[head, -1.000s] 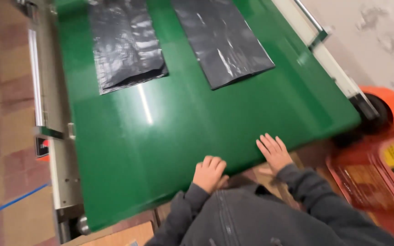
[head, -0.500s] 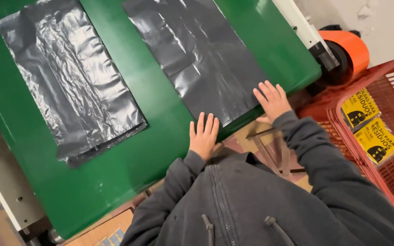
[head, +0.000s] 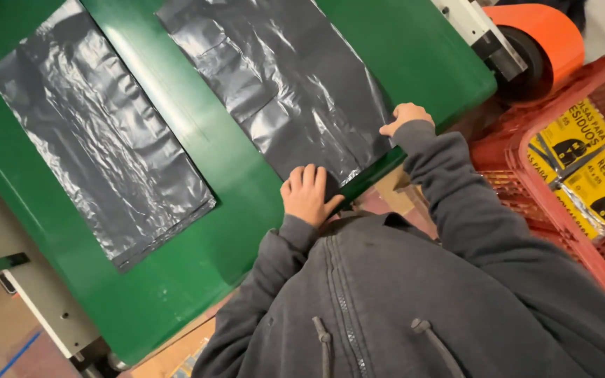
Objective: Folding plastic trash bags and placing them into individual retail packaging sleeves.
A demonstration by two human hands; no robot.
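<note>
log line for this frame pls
left hand flat on near black bag | right hand on bag's edge | second black bag untouched | green belt

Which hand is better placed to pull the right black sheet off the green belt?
Probably the left hand: it lies flat on the near edge of the right black sheet. The right hand only touches its far corner with curled fingers.

Head view: left hand lies flat on the near edge of a crinkled black plastic bag spread on the green worktop; right hand curls at the bag's right corner. A second black plastic bag lies alongside. Right: a red mesh basket holding yellow packets, and an orange roll.
</note>
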